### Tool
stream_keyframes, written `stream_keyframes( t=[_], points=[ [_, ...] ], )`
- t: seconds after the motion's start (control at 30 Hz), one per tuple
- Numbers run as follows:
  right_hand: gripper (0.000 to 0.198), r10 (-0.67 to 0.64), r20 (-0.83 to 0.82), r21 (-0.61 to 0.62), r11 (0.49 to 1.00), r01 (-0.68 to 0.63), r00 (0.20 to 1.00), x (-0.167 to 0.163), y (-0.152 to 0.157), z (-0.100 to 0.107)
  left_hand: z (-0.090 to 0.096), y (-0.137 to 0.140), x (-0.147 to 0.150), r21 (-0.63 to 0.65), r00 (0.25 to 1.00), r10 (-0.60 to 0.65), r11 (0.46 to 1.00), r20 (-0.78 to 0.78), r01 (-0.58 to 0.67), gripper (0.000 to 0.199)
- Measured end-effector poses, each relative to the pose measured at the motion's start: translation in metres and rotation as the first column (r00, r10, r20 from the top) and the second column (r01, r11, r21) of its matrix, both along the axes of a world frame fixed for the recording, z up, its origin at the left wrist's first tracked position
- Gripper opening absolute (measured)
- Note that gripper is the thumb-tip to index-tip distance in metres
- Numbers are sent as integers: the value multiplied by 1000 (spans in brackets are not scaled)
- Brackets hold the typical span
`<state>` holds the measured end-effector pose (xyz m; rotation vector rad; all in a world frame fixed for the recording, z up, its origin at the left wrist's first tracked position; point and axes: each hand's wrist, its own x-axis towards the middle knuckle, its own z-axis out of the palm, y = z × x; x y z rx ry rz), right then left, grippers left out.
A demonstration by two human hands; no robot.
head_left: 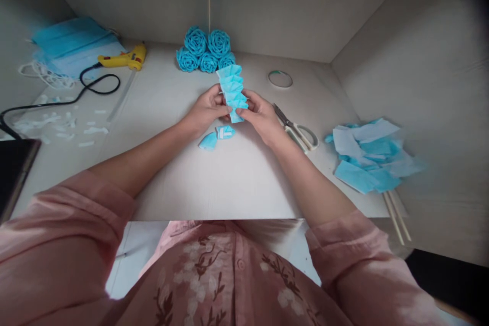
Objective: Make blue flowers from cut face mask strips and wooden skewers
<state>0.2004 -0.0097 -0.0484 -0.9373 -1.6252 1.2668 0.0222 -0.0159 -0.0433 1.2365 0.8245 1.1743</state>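
Note:
Between my two hands a strip of light blue pleated fabric [234, 86] stands on end, its right edge jagged with folds. My left hand [208, 109] pinches its lower left side with thumb and fingers. On the lower right side, my right hand [260, 112] grips the same strip, the thumb pressed on its front. Just below the hands, two small blue scraps [208, 141] lie on the table, one bearing a white piece. Behind the strip sits a stack of rolled blue fabric roses [208, 50]. Scissors [296, 130] with pale handles lie beside my right wrist.
At the left are a yellow glue gun [126, 57] with a black cord, blue face masks [72, 41] and white scraps [49, 123]. A tape roll [280, 79] lies back right. Cut blue pieces [367, 153] and wooden sticks [397, 218] are at the right. Walls enclose the table.

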Motion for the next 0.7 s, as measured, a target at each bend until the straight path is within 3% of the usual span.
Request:
stream_keyframes(
  t=[0.5,0.7],
  points=[
    [68,-81,25,34,996,80,996,14,11,0,2,3,-5,-1,999,42,999,2,-42,45],
    [66,-125,19,17,992,125,992,14,14,-5,4,8,-6,-17,994,110,994,21,-110,22]
  ],
)
